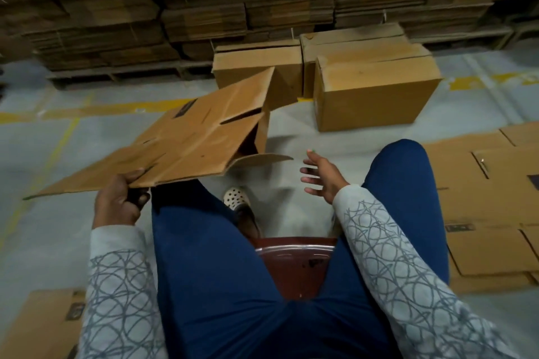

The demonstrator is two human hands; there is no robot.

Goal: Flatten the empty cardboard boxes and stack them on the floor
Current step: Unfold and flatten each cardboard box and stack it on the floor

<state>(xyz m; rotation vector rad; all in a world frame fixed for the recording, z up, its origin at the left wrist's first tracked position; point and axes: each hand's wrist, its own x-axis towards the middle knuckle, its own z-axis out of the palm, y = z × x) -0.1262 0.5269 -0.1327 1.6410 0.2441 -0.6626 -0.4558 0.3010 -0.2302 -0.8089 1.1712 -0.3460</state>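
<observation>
My left grip (116, 204) is clamped on the near corner of the box (198, 137), thumb on top and fingers curled beneath. The box hangs in the air over my left knee, tilted up and away from me. My right grip (322, 176) is apart, fingers spread and holding nothing, just beside the box's loose flap. The box looks mostly collapsed, but its far end gapes, with one panel standing and a flap curling out. I judge it is not ready for the stack (490, 213) of flat boxes on the floor (291, 125) to my right. The main risk is the one-corner hold. The sheet is wide and floppy, so it could sag, twist out of my fingers or crease across a panel rather than along its folds. If I swing it right as it is, the hanging flap could catch my knee or the stack's edge and drag the top sheets askew. If I lay it down half open, the stack would sit uneven. Sitting low on the stool (294, 259), a long reach could also tip me. Three made-up boxes (376, 96) wait ahead.
</observation>
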